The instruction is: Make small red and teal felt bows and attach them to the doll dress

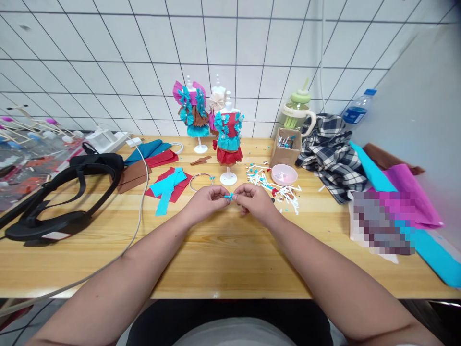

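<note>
A small blue paper piece [230, 196] is pinched between my two hands above the wooden table [223, 259]. My left hand [212, 198] grips its left end with thumb and fingers, and my right hand [249, 198] holds its right end. Just behind them stands a small mannequin [229, 137] in a red and blue paper dress on a white round base. To the left of my hands lies a thin ring [196, 176], with blue paper strips [167, 185] on red paper beyond it. Scattered white and blue scraps [259, 179] lie to the right.
Further back are another dressed mannequin [194, 113], a cardboard box [285, 146], a pink bowl [284, 175] and a green-lidded jug [298, 110]. Checked cloth [329, 154] and a pink sheet [410, 192] lie right. At left, a black headset [68, 221] sits beside a white cable [139, 221].
</note>
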{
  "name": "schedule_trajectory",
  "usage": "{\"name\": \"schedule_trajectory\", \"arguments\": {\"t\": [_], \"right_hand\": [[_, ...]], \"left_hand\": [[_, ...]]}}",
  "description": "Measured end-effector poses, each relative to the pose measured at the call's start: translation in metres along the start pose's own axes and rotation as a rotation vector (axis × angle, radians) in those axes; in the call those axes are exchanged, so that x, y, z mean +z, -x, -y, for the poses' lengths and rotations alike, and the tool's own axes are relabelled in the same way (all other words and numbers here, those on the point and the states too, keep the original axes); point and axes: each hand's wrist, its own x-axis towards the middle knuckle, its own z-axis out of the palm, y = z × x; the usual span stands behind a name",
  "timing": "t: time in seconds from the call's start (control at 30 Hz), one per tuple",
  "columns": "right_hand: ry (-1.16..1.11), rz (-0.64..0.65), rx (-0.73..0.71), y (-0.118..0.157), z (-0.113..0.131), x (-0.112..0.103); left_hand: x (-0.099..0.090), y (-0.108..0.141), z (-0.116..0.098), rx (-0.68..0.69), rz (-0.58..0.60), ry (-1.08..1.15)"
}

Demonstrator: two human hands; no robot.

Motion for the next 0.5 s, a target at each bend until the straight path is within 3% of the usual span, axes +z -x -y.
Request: {"name": "schedule_trajectory", "arguments": {"t": [0.27,0.5], "right_hand": [[0.039,-0.057,-0.056,0.0001,-0.0012,0.0013],[-0.003,-0.05,-0.01,0.0005,0.0005,0.001]], "left_hand": [[-0.0017,-0.0003,-0.0019,0.029,-0.085,0.025],[-0.0018,0.0,-0.0011,0.021,-0.066,0.026]]}}
